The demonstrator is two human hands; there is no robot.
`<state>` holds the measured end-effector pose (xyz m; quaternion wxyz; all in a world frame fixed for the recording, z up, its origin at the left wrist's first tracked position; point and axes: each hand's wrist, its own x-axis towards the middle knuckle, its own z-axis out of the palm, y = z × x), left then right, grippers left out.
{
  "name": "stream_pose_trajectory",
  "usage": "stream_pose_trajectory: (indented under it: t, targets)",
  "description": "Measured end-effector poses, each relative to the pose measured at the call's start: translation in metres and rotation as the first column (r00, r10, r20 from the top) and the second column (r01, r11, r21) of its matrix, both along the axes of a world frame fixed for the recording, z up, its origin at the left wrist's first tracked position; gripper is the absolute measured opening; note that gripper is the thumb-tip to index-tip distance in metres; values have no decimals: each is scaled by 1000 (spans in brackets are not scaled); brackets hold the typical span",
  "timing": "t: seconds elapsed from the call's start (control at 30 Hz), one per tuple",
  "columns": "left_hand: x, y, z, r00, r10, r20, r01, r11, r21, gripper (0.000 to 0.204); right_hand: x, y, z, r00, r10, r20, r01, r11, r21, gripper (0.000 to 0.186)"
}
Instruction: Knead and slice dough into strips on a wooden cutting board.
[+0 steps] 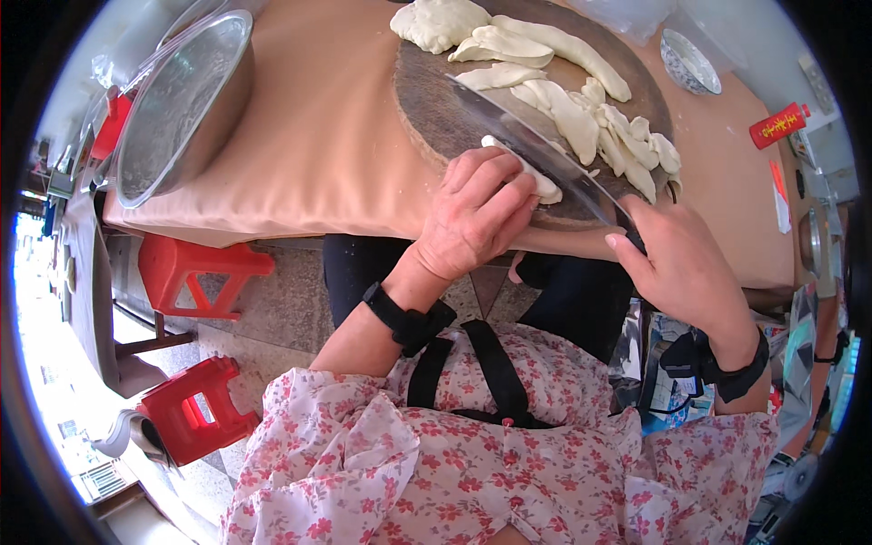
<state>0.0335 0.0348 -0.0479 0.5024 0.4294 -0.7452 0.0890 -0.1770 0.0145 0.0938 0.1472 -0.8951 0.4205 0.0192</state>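
Observation:
Pale dough lies on a round, dark wooden board (422, 113) at the table's near edge. My left hand (481, 213) has its fingers curled over a small strip of dough (547, 189), pressing it to the board's near side. In my right hand (681, 259) is the dark handle of a cleaver (543, 145). Its wide blade slants over the board just beyond my left fingers, between the strip and the other dough. Several cut dough strips (568, 118) lie past the blade, with a long dough roll (581, 53) and a larger dough lump (440, 23) farther back.
A large metal basin (186, 109) stands at the table's left. Right of the board are a patterned bowl (690, 64), a red container (778, 126) and a red-and-white item (779, 195). Red plastic stools (195, 409) stand on the floor at left.

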Motion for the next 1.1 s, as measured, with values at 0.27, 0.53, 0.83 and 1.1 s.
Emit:
stream_pose_trajectory:
  t: [0.27,0.53,0.83,1.1]
  targets:
    - [0,-2,-2,1000,-5,21,6,1000,-25,28,-23,13,-1,991,-53,122,51,998,21,21]
    - [1,-3,0,1000,-1,23,2,999,-41,29,-29,27,8,996,-58,64,53,996,74,21]
    - [1,-2,-1,1000,-8,20,9,999,-32,29,-33,26,3,996,-27,81,21,997,70,23]
    - [2,-1,1,1000,-6,15,6,1000,-24,28,-22,22,0,1000,5,-6,-4,1000,28,22]
